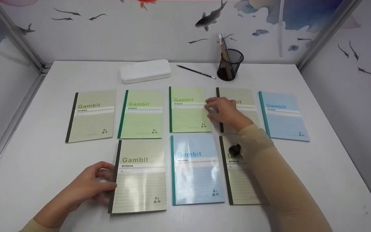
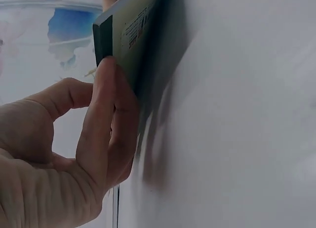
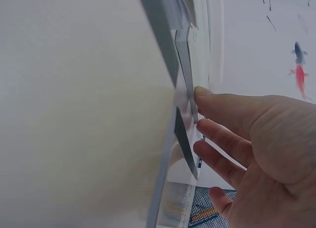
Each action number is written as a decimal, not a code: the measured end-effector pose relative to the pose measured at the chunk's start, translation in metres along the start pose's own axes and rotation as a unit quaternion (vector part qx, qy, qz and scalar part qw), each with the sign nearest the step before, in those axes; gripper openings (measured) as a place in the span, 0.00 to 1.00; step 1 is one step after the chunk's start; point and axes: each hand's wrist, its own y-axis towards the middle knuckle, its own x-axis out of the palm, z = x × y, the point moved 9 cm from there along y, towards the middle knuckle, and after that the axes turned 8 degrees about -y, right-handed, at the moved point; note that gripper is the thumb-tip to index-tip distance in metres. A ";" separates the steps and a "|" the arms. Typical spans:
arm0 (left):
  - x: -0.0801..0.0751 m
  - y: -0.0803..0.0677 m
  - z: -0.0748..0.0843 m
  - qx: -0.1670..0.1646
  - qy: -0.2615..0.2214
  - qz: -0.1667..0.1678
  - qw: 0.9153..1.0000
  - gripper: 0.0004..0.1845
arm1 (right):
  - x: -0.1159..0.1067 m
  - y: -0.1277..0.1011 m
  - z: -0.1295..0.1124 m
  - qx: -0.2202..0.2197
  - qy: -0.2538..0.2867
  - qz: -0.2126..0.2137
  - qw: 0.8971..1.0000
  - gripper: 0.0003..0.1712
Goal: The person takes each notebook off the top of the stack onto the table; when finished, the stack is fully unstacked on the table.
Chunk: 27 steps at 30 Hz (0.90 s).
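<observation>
Under your hands, paper notebooks with smooth covers, the near olive notebook faintly glossy where light glares, the blue notebook equally sheened, white table smooth and matt, black wire-mesh pen cup, white case smooth, matt.

Study desk: notebooks, pen holder
</observation>
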 end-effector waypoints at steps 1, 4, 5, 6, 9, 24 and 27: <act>-0.001 0.000 0.000 -0.004 0.011 0.005 1.000 0.35 | 0.000 0.000 0.000 0.000 -0.001 0.000 1.000 0.23; -0.002 0.000 0.003 -0.002 0.045 0.010 0.999 0.35 | 0.001 -0.001 -0.002 -0.004 -0.006 -0.001 1.000 0.24; -0.002 -0.001 0.004 0.001 0.058 0.009 0.998 0.34 | 0.001 -0.002 -0.003 -0.006 -0.008 -0.002 1.000 0.24; -0.002 -0.001 0.006 0.003 0.072 0.011 0.997 0.34 | 0.002 -0.002 -0.003 -0.007 -0.011 -0.003 1.000 0.24; -0.002 -0.001 0.010 0.014 0.119 0.022 0.993 0.32 | 0.002 -0.003 -0.003 -0.006 -0.012 -0.005 1.000 0.24; -0.006 -0.004 0.028 0.033 0.306 0.083 0.948 0.25 | 0.005 -0.002 -0.005 0.000 0.001 -0.012 1.000 0.24; -0.007 -0.004 0.032 0.031 0.322 0.091 0.942 0.26 | 0.005 -0.002 -0.006 0.002 -0.010 -0.016 1.000 0.24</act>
